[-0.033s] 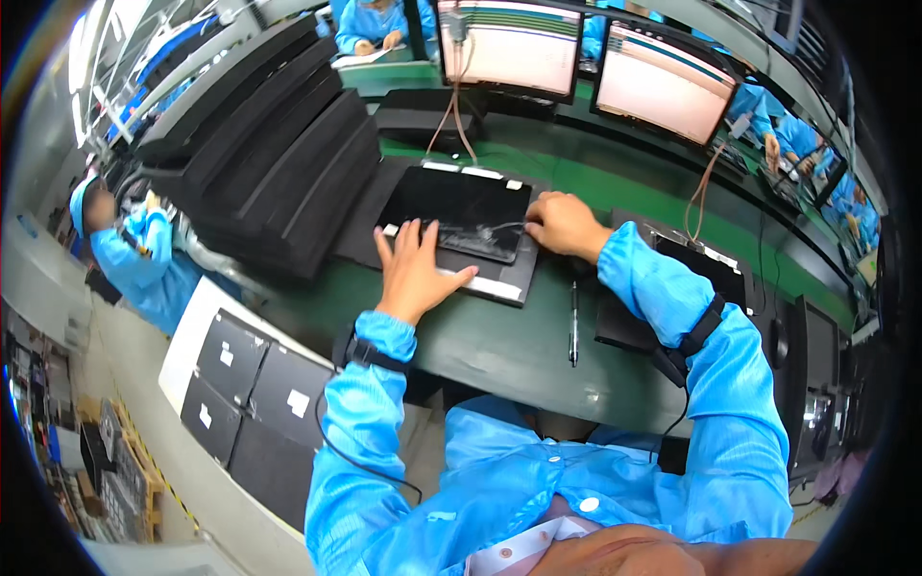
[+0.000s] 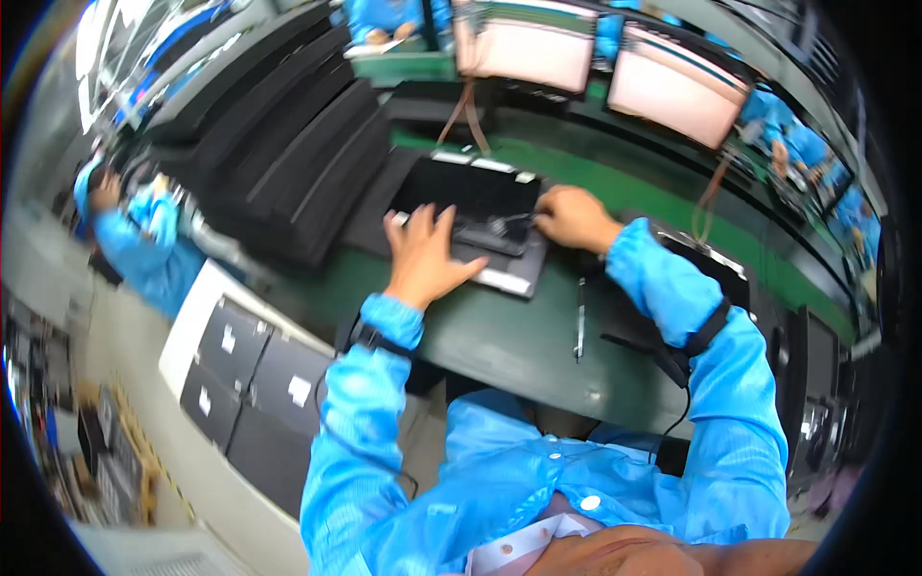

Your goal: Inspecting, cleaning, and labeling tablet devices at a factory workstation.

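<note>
Nearest you, the blue coat (image 2: 519, 451) fills the lower edge; your black wristbands, left (image 2: 381, 348) and right (image 2: 708, 328), sit over its cuffs. The pen (image 2: 579, 326) lies on the green worktop (image 2: 490, 331) below your right hand, apart from it, and reads blurrier than in the earlier frame. Your left hand (image 2: 423, 257) has its fingers spread, fingertips on the lower left part of the black flat panel (image 2: 471, 192), thumb angled out to the right; same posture as before. Your right hand (image 2: 576, 221) is at the panel's right edge with the fingers curled, also much as before; whether it pinches anything, cannot tell. The panel lies on a dark board (image 2: 534, 274) with white strips, in front of you, and no clear shift of it relative to the board is seen. To its right is a second dark device (image 2: 711, 254), partly behind your right sleeve. Beyond, at left, stands the black foam stack (image 2: 279, 144); farther back, the left monitor (image 2: 528, 48) and right monitor (image 2: 677, 88). Worktop, stack and monitors all appear slightly up and to the right of their earlier positions, so your view has shifted.
</note>
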{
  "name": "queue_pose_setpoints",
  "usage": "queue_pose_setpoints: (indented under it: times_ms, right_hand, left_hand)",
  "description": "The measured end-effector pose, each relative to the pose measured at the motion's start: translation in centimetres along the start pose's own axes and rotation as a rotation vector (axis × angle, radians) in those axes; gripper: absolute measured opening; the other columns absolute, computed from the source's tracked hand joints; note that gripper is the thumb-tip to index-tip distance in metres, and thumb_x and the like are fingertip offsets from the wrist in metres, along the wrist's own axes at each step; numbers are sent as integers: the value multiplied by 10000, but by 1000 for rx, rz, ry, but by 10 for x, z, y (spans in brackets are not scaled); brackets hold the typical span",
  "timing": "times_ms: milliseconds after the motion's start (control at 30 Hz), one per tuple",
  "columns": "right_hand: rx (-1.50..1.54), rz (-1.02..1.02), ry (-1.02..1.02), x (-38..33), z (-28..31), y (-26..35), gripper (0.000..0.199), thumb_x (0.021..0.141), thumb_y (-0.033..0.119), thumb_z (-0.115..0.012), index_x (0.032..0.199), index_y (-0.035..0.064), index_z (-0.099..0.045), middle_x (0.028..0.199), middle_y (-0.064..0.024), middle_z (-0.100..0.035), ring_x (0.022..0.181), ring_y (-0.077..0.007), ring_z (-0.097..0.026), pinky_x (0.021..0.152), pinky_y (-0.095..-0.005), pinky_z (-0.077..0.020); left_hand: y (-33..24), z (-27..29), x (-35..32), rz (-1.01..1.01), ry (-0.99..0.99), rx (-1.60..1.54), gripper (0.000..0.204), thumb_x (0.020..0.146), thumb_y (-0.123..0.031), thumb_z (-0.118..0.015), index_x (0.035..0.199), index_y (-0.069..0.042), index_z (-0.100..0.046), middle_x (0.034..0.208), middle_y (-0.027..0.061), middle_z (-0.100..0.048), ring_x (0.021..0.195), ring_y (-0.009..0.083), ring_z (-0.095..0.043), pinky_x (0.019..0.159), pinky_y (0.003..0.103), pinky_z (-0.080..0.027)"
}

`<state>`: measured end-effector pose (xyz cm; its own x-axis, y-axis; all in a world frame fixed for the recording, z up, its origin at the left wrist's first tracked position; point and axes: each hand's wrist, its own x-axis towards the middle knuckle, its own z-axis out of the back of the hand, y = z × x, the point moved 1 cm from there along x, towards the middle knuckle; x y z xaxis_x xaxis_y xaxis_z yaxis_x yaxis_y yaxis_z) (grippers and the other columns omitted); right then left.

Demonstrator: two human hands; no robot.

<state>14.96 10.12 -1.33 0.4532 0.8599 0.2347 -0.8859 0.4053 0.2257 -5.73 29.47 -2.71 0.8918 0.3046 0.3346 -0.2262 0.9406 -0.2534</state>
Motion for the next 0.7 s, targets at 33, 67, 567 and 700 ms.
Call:
queue_pose_setpoints:
  times_ms: [33,67,567,700]
  right_hand:
    - [15,-67,63,2,15,8,254,829,215,-631,972,35,-740,973,-231,-710,933,-419,-678,838,-514,-540]
    - [72,-112,60,0,36,29,272,834,214,-614,995,20,-716,978,-244,-704,938,-428,-675,826,-510,-534]
    - [132,-84,-441,-71,63,-43,408,1021,289,-601,1314,7,-625,1339,-191,-610,1287,-322,-557,1105,-391,-409]
    - [265,-170,-514,-77,17,-59,384,1004,268,-587,1244,-29,-637,1248,-231,-624,1196,-383,-593,1056,-419,-447]
  left_hand:
    - [-1,3,3,-117,-95,-35,869,753,-527,-804,1428,-45,-543,1515,220,-445,1445,389,-366,1208,609,-151]
    - [1,3,8,-209,-196,-43,838,752,-492,-806,1426,-64,-550,1491,212,-469,1418,395,-397,1195,605,-208]
    - [50,139,-244,508,-949,-206,179,940,-176,-694,969,-1,-674,942,98,-732,796,196,-685,665,333,-541]
    - [178,159,-425,821,-875,-1178,322,1032,-209,-618,1271,4,-585,1212,130,-666,1065,235,-665,921,389,-549]
